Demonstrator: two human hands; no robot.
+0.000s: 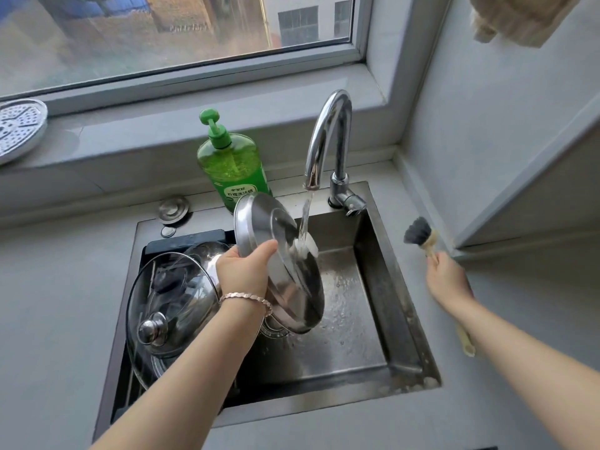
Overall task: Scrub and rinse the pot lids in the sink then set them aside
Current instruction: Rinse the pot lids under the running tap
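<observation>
My left hand (243, 267) grips the rim of a steel pot lid (259, 222), held tilted on edge over the sink (383, 274). Water from the faucet (328, 138) runs onto the lid's inner face. My right hand (446, 277) holds a dish brush (418, 233) by its wooden handle, off to the right above the counter, dark bristles pointing up and away from the lid. A glass lid (162, 306) with a steel knob leans in the rack at the sink's left side, with another steel piece partly hidden behind it.
A green dish soap bottle (232, 164) stands behind the sink left of the faucet. A perforated steamer plate (19, 128) lies on the window sill at far left. A grey wall and ledge (519, 177) close off the right side. Grey counter (58, 287) surrounds the sink.
</observation>
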